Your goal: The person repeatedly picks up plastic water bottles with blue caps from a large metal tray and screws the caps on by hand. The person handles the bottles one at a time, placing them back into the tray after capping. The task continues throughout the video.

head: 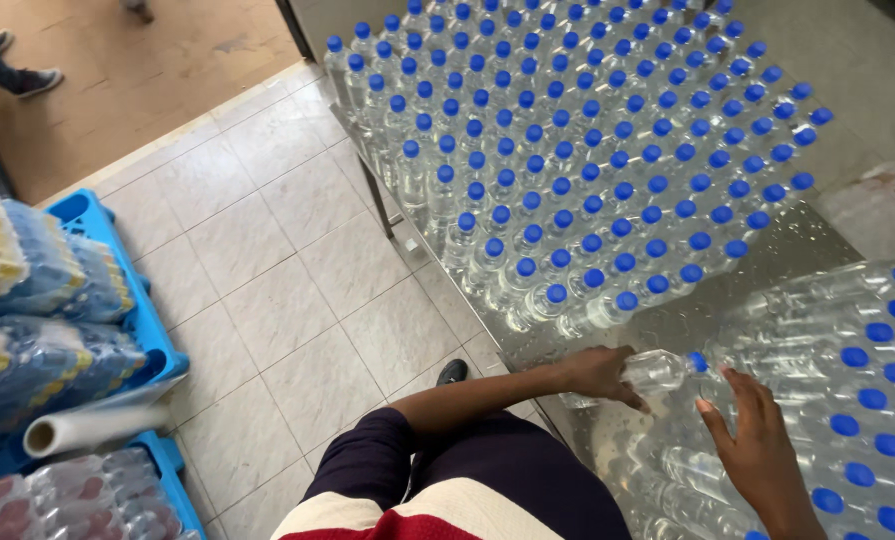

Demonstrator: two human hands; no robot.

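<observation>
Left hand (595, 372) grips a clear bottle (657, 370) lying on the steel tabletop (807, 250), long axis left-right, blue cap (698, 362) pointing at the right hand (757, 440), whose fingers (732, 385) hover spread, just beside it.

The light is bright and soft, like daylight, and nothing is dark. Past the left hand (595, 372), the crowd of clear plastic bottles with blue caps (577, 160) looks sharp. The shiny metal table (797, 255) glints white beyond the right hand (757, 440). Far to the left of both hands, the white roll of plastic film (82, 428) is smeared and blurry. Straight lines bend near the edges. Shadows are faint.
</observation>
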